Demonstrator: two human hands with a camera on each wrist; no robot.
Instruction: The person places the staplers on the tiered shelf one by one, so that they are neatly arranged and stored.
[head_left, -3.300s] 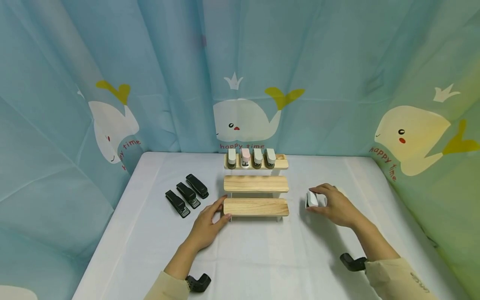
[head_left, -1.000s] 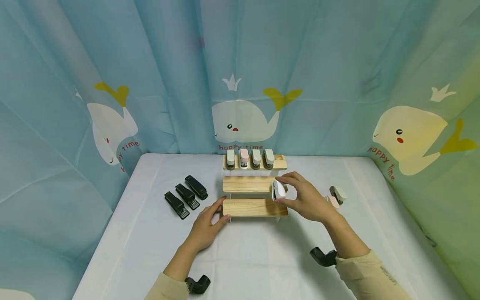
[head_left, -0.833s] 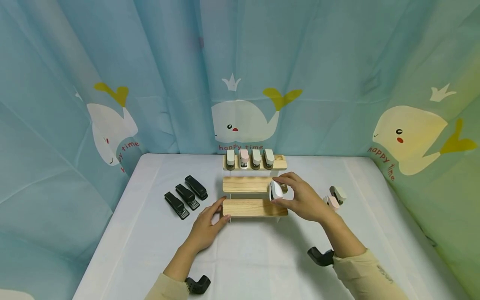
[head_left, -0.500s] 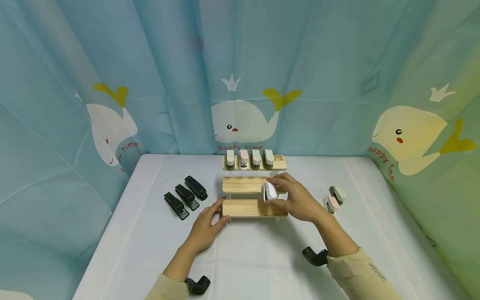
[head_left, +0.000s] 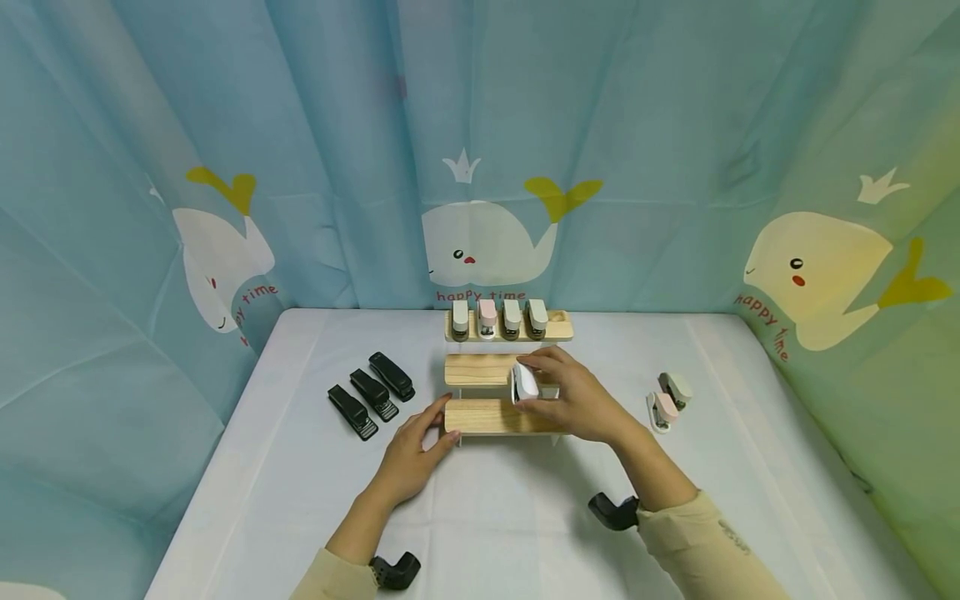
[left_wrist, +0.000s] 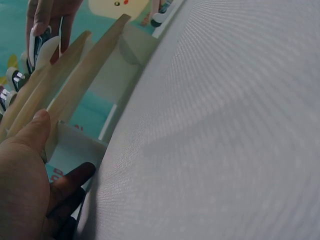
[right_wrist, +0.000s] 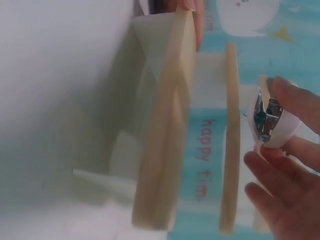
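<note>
White table (head_left: 495,517), tiered wooden rack (head_left: 483,417) on it, three black staplers (head_left: 374,394), two pale staplers (head_left: 665,407)

In the head view, the right hand (head_left: 568,396) hides the right end of the middle wooden shelf (head_left: 478,370) and part of the white stapler (head_left: 526,382). The lower edge cuts off the left sleeve (head_left: 335,575) and right sleeve (head_left: 701,550), whose lettering (head_left: 733,536) is too small to read. The left wrist view crops the left hand (left_wrist: 24,187); the tablecloth (right_wrist: 55,100) is blurred in the right wrist view.
</note>
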